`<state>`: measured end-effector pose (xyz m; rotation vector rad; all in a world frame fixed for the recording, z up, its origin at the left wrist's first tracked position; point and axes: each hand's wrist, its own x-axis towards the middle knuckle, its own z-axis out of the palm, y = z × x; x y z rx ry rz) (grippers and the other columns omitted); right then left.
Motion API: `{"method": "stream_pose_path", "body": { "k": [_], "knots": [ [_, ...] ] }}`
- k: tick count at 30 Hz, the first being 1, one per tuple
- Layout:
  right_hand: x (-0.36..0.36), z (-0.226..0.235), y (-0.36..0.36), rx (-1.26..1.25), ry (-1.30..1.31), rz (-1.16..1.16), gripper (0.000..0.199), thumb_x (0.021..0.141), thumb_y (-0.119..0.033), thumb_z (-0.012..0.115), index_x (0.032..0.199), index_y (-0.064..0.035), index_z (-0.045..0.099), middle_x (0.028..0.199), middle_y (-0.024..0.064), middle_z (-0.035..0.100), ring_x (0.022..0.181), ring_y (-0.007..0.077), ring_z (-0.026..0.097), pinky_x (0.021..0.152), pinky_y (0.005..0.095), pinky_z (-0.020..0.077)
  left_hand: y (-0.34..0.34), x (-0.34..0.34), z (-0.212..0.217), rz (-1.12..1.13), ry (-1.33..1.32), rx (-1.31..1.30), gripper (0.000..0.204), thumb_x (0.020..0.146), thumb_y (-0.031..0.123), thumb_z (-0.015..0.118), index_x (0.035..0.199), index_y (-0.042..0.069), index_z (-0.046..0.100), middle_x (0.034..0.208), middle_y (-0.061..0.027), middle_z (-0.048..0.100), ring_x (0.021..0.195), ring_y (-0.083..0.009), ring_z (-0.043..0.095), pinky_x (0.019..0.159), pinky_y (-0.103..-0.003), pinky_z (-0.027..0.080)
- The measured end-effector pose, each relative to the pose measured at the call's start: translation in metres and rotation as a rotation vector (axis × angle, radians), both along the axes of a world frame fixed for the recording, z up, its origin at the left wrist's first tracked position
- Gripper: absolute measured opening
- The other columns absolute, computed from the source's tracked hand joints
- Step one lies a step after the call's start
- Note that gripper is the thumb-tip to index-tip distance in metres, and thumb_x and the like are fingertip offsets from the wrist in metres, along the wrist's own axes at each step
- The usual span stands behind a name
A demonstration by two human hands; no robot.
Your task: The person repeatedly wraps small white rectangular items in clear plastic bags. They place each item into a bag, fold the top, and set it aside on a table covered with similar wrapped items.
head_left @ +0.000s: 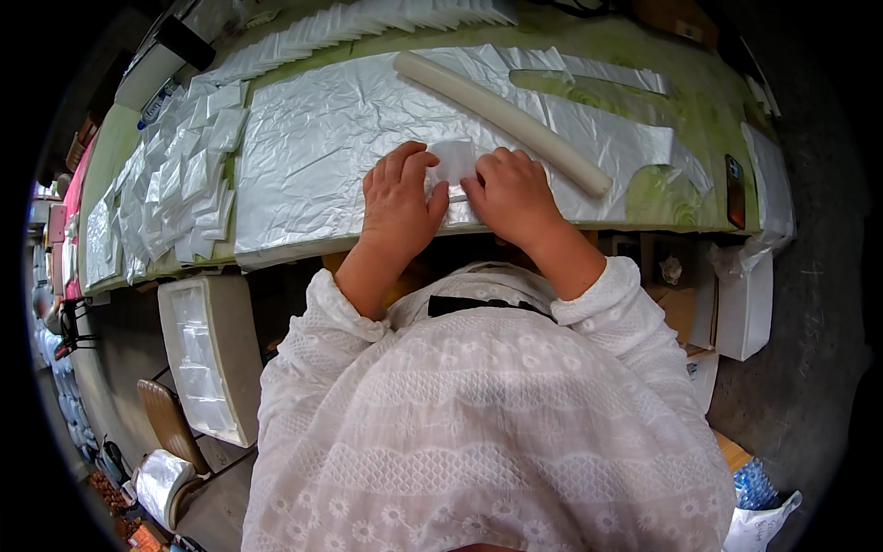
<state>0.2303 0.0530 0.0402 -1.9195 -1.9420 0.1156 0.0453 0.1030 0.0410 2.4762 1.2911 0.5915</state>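
A small folded piece of translucent white plastic [452,158] lies between my hands near the table's front edge. My left hand [400,193] is at its left side, fingers bent and thumb apart from the index finger. At its right edge, my right hand [512,191] has its fingers curled and its thumb pressed close to the plastic. Under both hands spreads a large crinkled white plastic bag [313,129], laid flat, with rounded cut-outs at its right end. A long pale tube [501,118] rests slantwise on the bag, just beyond my right hand.
Many folded plastic packets [184,175] are heaped on the left, and a row of them [368,23] lines the far side of the green table [589,26]. A phone [735,191] lies at the right. Below the left edge stands a white bin [241,359] holding packets.
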Motion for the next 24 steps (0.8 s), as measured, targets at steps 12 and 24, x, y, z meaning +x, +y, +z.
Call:
{"method": "stream_pose_path", "body": {
  "k": [12, 24],
  "knots": [
    [0.015, 0.022, 0.023, -0.276, 0.101, 0.070, 0.053, 0.089, -0.031, 0.066, 0.140, -0.0171, 0.058, 0.108, 0.0148, 0.070, 0.101, 0.0362, 0.067, 0.089, 0.0480, 0.0535, -0.033, -0.019, 0.012, -0.238, -0.283, 0.012, 0.053, 0.093, 0.027, 0.072, 0.141, 0.012, 0.054, 0.146, -0.0129, 0.051, 0.128, -0.0317, 0.053, 0.110, -0.052, 0.041],
    [-0.020, 0.034, -0.053, -0.213, 0.431, 0.285, 0.050, 0.085, -0.025, 0.071, 0.132, -0.0117, 0.065, 0.117, 0.0146, 0.063, 0.095, 0.0301, 0.063, 0.086, 0.0405, 0.0532, -0.092, -0.033, -0.024, 0.266, -1.272, -1.461, 0.039, 0.105, 0.017, 0.057, 0.139, 0.001, 0.049, 0.128, -0.0098, 0.062, 0.118, -0.0222, 0.061, 0.103, -0.037, 0.048]
  ]
}}
